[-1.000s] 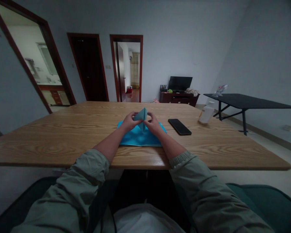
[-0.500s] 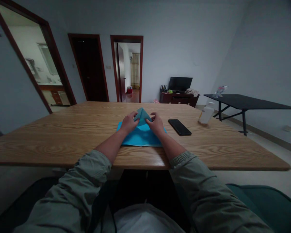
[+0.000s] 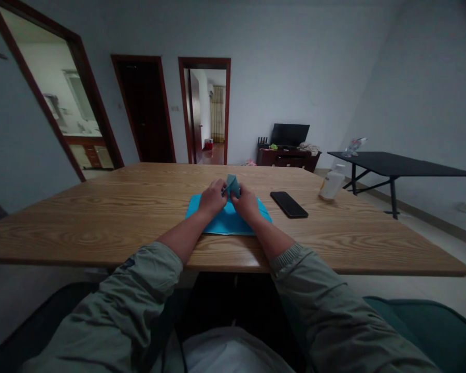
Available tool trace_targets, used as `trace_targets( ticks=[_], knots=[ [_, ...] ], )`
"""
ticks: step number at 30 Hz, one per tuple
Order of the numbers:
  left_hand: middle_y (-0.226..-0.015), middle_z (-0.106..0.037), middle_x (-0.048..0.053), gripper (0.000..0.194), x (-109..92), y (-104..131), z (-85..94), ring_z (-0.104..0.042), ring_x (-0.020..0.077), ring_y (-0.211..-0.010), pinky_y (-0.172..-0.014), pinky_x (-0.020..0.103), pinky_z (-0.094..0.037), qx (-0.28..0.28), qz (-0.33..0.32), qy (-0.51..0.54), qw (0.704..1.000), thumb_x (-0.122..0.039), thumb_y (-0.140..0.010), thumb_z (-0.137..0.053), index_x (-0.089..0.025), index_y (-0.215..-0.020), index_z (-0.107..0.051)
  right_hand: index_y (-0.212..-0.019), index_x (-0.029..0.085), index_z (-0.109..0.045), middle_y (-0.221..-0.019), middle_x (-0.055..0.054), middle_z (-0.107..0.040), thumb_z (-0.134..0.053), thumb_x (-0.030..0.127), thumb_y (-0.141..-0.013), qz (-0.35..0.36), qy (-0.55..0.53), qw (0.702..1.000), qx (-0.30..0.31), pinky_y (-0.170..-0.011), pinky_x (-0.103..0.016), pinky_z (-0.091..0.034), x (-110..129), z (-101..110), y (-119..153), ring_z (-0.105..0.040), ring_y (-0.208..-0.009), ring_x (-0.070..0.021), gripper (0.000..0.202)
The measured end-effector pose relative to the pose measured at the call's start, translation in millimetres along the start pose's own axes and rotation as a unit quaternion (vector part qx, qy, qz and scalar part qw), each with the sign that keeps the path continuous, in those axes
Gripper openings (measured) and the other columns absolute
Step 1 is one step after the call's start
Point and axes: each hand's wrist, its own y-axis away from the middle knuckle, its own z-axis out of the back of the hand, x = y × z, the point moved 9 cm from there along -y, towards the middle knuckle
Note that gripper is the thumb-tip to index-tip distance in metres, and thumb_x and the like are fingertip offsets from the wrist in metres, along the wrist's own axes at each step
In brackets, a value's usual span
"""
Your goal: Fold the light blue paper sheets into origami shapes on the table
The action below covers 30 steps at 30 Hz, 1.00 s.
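Note:
A small piece of folded blue paper (image 3: 232,184) is raised between my two hands, its upper part showing above the fingers. My left hand (image 3: 214,197) is closed on its left side, and my right hand (image 3: 245,200) grips the right side. Both thumbs are close together near the lower part of the paper, which the hands partly hide. Beneath them a bright blue sheet (image 3: 229,221) lies flat on the wooden table (image 3: 132,217), close to its front edge. Both wrists cross over this sheet.
Right of the sheet lies a black phone (image 3: 289,204). Farther right stands a whitish translucent bottle (image 3: 332,183) with a white cap. Beyond the table are a black table (image 3: 404,165) and a television (image 3: 290,135) on a dark cabinet. A green chair (image 3: 427,321) is at lower right.
My hands have moved closer together. The folded paper between them, a wide triangle before, now looks narrower and turned or squeezed inward. The phone and bottle stay in place.

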Motion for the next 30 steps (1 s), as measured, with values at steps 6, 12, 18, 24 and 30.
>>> trace_targets(
  ticks=[6, 12, 18, 24, 30],
  knots=[
    [-0.106, -0.058, 0.005, 0.027, 4, 1, 8.4, -0.058, 0.0197, -0.095, -0.077, 0.028, -0.044, -0.007, 0.037, -0.024, 0.999, -0.012, -0.08, -0.049, -0.026, -0.103, -0.052, -0.121, 0.022, -0.049, -0.094, -0.008, -0.065, -0.042, 0.028, -0.088, -0.022, 0.024, 0.999, 0.003, -0.073, -0.03, -0.04, -2, 5, 2, -0.06, -0.085, -0.023, 0.034],
    [-0.107, -0.059, 0.006, 0.037, 19, -5, 13.4, -0.057, 0.0198, -0.101, -0.086, 0.029, -0.044, -0.034, 0.035, 0.02, 0.999, -0.005, -0.074, -0.047, -0.024, -0.104, -0.055, -0.119, 0.022, -0.052, -0.101, -0.009, -0.064, -0.043, 0.025, -0.087, -0.022, 0.041, 0.999, -0.006, -0.075, -0.031, -0.04, -11, 11, -3, -0.059, -0.089, -0.0242, 0.033],
    [-0.086, -0.066, 0.005, 0.027, 55, -16, 3.2, -0.06, 0.0182, -0.084, -0.081, 0.03, -0.046, -0.002, 0.058, 0.099, 0.993, -0.005, -0.068, -0.045, -0.017, -0.084, -0.063, -0.105, 0.02, -0.064, -0.101, -0.01, -0.06, -0.044, 0.021, -0.086, -0.012, 0.02, 0.999, -0.037, -0.08, -0.03, -0.042, -24, 20, -9, -0.057, -0.092, -0.0229, 0.028],
    [-0.08, -0.065, 0.004, 0.019, 89, -18, -9.9, -0.063, 0.0159, -0.07, -0.069, 0.031, -0.053, -0.006, 0.176, 0.295, 0.939, -0.011, -0.066, -0.049, -0.015, -0.075, -0.064, -0.099, 0.019, -0.068, -0.103, -0.01, -0.06, -0.046, 0.015, -0.079, -0.02, -0.087, 0.993, -0.081, -0.091, -0.033, -0.042, -47, 24, -19, -0.058, -0.096, -0.0217, 0.029],
    [-0.107, -0.065, 0.01, 0.003, 91, -16, -19.1, -0.064, 0.0193, -0.09, -0.078, 0.037, -0.055, -0.037, 0.209, 0.484, 0.849, -0.011, -0.062, -0.055, -0.012, -0.063, -0.058, -0.117, 0.024, -0.047, -0.1, -0.004, -0.06, -0.049, 0.023, -0.077, -0.226, -0.458, 0.86, -0.012, -0.069, -0.034, -0.053, -80, -15, -20, -0.066, -0.073, -0.0172, 0.04]
  ],
)
